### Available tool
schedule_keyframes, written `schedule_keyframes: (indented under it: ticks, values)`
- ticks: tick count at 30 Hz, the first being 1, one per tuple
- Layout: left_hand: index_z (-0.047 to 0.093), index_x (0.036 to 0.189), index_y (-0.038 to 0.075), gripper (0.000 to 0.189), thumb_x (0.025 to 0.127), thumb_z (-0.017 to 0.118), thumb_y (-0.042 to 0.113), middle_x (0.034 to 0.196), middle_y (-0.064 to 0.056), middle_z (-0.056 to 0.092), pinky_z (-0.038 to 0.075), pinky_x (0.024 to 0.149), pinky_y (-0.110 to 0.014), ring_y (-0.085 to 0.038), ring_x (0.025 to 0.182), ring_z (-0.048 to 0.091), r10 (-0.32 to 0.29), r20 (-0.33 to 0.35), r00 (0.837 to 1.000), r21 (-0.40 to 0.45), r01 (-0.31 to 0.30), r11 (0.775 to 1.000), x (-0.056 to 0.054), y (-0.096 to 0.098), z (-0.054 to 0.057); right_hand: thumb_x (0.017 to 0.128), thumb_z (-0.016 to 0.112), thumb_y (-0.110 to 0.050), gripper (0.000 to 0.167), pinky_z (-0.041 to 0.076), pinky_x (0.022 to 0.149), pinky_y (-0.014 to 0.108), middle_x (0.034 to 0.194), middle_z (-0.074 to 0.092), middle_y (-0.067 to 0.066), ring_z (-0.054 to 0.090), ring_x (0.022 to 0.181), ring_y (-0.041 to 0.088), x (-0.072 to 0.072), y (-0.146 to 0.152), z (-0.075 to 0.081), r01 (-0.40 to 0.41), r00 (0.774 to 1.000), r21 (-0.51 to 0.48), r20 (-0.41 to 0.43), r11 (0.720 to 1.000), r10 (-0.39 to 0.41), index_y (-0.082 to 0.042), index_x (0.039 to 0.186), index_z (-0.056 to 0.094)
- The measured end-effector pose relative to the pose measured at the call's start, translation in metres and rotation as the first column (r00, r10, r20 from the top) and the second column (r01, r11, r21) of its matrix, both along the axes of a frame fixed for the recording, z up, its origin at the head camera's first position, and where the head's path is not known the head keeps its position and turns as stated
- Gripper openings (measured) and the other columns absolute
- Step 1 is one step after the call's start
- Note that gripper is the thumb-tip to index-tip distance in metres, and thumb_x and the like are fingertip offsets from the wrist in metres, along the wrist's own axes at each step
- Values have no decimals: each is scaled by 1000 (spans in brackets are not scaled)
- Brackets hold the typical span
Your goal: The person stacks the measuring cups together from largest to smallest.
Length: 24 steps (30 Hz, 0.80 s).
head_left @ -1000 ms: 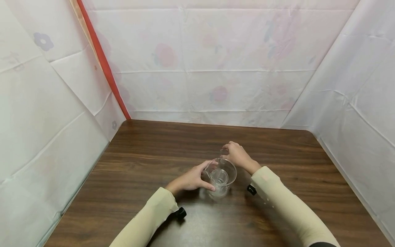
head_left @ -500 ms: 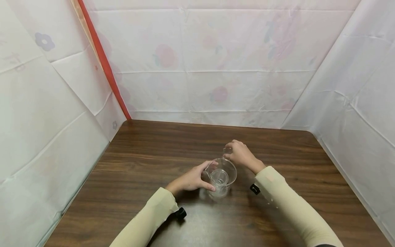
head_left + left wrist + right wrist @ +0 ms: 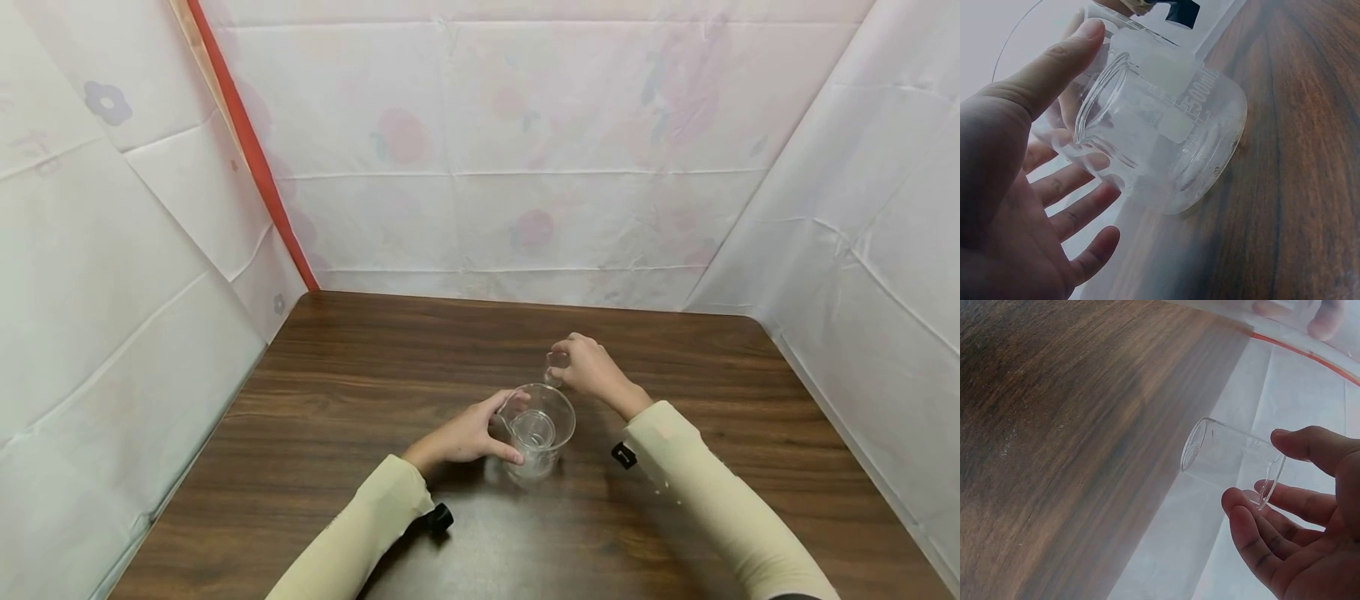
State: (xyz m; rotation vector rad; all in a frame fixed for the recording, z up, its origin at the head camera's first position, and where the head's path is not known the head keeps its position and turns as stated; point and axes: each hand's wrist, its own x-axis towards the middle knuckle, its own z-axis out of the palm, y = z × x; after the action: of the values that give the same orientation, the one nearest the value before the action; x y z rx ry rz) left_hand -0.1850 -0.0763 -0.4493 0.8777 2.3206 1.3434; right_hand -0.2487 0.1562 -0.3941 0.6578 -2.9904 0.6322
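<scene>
A clear glass beaker marked 500 ml (image 3: pixel 1210 125) stands upright on the wooden table. My left hand (image 3: pixel 465 433) holds it from the left, thumb on the near side and fingers round the far side. Rings show through its glass; I cannot tell whether these are its base or a smaller vessel within. Just behind the big beaker, my right hand (image 3: pixel 595 368) pinches a small clear beaker (image 3: pixel 1225 450) near its rim, between thumb and fingertips. The right wrist view shows the small beaker's base pointing away from the palm. Whether it touches the table is unclear.
The dark wooden table (image 3: pixel 360 358) is bounded by pale patterned sheets (image 3: pixel 480 217) at the back and both sides. A red strip (image 3: pixel 255 158) runs down the back left corner. Black wrist devices (image 3: pixel 439 518) sit under both cuffs.
My right hand has moved slightly back and to the right with the small beaker, away from the big beaker's rim. The left hand and big beaker have stayed put.
</scene>
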Motion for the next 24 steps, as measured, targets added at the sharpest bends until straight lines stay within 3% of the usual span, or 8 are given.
schedule_keyframes:
  ticks: [10, 24]
  values:
    - [33, 149, 15, 89, 77, 83, 26, 146, -10, 50, 38, 111, -49, -20, 135, 46, -13, 10, 1000, 9, 13, 1000, -1, 0, 1, 83, 75, -20, 36, 53, 75, 43, 99, 65, 14, 63, 87, 26, 4, -1, 10, -2, 1000, -25, -31, 1000, 2, 1, 112, 69]
    - [37, 147, 17, 86, 76, 84, 28, 143, -6, 53, 39, 111, -48, -19, 134, 48, -4, 4, 1000, 9, 4, 1000, 0, -1, 2, 82, 75, -20, 35, 51, 72, 43, 97, 65, 12, 62, 83, 25, 9, -3, 18, -17, 998, -34, -66, 999, 15, -1, 110, 70]
